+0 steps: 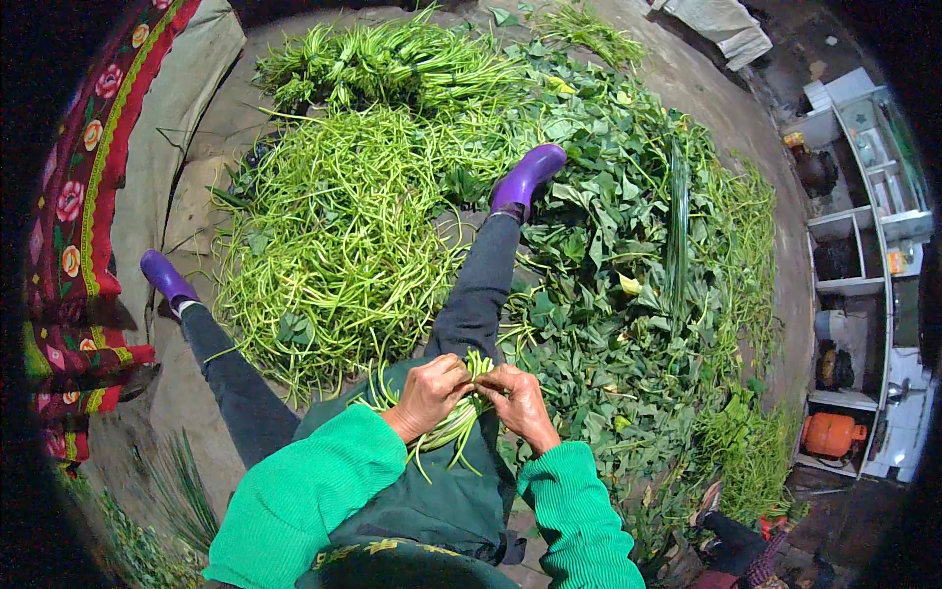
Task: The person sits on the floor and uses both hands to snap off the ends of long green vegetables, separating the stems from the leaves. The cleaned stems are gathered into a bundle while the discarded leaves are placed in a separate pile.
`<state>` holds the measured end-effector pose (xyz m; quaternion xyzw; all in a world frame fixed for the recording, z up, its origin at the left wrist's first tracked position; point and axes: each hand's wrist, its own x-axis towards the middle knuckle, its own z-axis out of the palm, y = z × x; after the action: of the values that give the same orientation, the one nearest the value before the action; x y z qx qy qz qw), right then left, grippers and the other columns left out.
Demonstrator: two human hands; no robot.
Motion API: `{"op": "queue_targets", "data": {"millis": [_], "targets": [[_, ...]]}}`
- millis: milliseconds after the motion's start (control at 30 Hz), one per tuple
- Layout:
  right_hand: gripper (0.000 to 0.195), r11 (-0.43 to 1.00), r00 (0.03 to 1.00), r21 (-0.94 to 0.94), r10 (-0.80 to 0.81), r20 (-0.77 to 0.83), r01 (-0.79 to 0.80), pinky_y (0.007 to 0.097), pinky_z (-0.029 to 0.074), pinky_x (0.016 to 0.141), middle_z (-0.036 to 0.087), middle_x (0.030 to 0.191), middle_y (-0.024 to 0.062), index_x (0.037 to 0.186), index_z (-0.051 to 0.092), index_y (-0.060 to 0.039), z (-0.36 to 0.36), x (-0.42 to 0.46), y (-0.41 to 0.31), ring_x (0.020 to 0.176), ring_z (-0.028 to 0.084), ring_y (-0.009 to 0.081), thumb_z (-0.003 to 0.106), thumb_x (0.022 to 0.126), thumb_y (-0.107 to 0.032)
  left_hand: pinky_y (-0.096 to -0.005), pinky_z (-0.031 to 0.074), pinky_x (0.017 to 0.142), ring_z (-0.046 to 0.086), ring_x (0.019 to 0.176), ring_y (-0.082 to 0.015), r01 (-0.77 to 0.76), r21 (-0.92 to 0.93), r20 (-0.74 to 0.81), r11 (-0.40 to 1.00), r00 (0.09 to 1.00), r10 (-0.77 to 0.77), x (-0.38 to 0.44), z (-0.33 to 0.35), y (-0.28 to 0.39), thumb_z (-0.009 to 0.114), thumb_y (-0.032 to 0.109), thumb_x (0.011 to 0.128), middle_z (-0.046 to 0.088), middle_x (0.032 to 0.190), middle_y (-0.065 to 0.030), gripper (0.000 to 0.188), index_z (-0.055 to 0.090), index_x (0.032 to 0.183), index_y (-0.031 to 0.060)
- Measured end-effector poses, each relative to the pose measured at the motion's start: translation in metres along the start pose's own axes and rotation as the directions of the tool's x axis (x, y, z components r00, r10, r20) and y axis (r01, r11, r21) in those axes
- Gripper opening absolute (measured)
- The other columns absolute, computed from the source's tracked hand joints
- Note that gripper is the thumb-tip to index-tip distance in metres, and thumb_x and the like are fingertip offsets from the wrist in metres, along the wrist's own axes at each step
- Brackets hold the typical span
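Note:
A small bundle of pale green leaf stems (pixel 455 425) lies on my lap, over a dark green apron (pixel 397 508). My left hand (pixel 434 390) grips it from the left, thumb and fingers pinched together. From the right, my right hand (pixel 517 401) pinches at the same spot on the bundle's upper side. The fingertips nearly meet, and they hide whether a tie runs between them. Beyond my lap spreads a wide heap of loose stems (pixel 353 243). Large cut leaves (pixel 589 353), probably sweet potato, cover the floor to the right.
Stacked stem bundles (pixel 397 62) lie at the far side. Long green strips (pixel 677 228) rest on the leaves. My purple boots (pixel 526 177) stretch among the plants. A white cabinet (pixel 846 283) with an orange gas cylinder (pixel 831 434) stands right. Another person (pixel 736 548) is partly visible lower right.

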<state>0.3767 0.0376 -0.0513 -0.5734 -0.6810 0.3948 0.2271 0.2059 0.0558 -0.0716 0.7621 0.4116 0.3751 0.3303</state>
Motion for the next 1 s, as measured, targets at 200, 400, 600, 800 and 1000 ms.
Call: {"op": "queue_targets", "data": {"millis": [200,400,600,800,1000], "targets": [[0.012,0.994,0.977,0.075,0.088,-0.195,-0.075,0.0304,0.047,0.061,0.060,0.076,0.0130,0.077,0.062,0.0023,0.001,0.001,-0.009,0.068,0.059,0.0245,0.060,0.066,0.002,-0.0342,0.043,0.059,0.052,0.068,-0.0267,-0.039,-0.074,0.151,0.996,0.987,0.050,-0.004,-0.012,-0.001,0.067,0.003,0.063,0.054,0.071,-0.0095,0.016,0.054,0.071,0.0010],[0.008,0.992,0.961,-0.012,0.122,-0.249,-0.129,0.0330,0.047,0.060,0.058,0.073,0.0143,0.068,0.060,0.0029,0.009,0.002,0.003,0.066,0.058,0.0278,0.058,0.061,0.001,-0.0346,0.043,0.062,0.051,0.072,-0.0279,-0.026,-0.225,0.209,0.974,0.975,0.074,-0.006,-0.013,0.005,0.064,0.000,0.064,0.052,0.072,-0.0102,0.016,0.051,0.073,-0.0003],[0.005,0.993,0.976,-0.006,0.115,-0.183,-0.118,0.0368,0.043,0.058,0.053,0.068,0.0149,0.065,0.055,0.0024,0.007,0.007,0.004,0.064,0.055,0.0308,0.057,0.062,0.000,-0.0283,0.043,0.061,0.054,0.067,-0.0158,0.426,-0.386,0.303,0.818,0.896,-0.324,-0.008,-0.006,0.003,0.061,0.007,0.073,0.058,0.074,-0.0091,0.010,0.057,0.076,-0.0017],[0.009,0.958,0.963,-0.238,0.100,-0.251,-0.161,0.0444,0.044,0.063,0.051,0.080,0.0200,0.070,0.053,0.0036,0.026,0.004,0.004,0.073,0.053,0.0398,0.057,0.065,-0.002,-0.0274,0.040,0.051,0.048,0.054,-0.0090,0.548,-0.239,0.351,0.801,0.818,-0.455,-0.017,-0.002,0.008,0.063,0.008,0.071,0.056,0.059,-0.0085,0.012,0.058,0.073,-0.0023],[0.011,0.961,0.877,0.193,0.262,-0.403,-0.199,0.0309,0.045,0.065,0.058,0.078,0.0117,0.075,0.059,0.0019,0.006,-0.026,0.010,0.070,0.057,0.0210,0.064,0.067,-0.003,-0.0271,0.043,0.061,0.052,0.065,-0.0109,0.504,-0.346,0.176,0.791,0.863,-0.473,-0.015,-0.011,0.003,0.063,0.014,0.075,0.059,0.070,-0.0062,0.015,0.059,0.077,-0.0004]]}}
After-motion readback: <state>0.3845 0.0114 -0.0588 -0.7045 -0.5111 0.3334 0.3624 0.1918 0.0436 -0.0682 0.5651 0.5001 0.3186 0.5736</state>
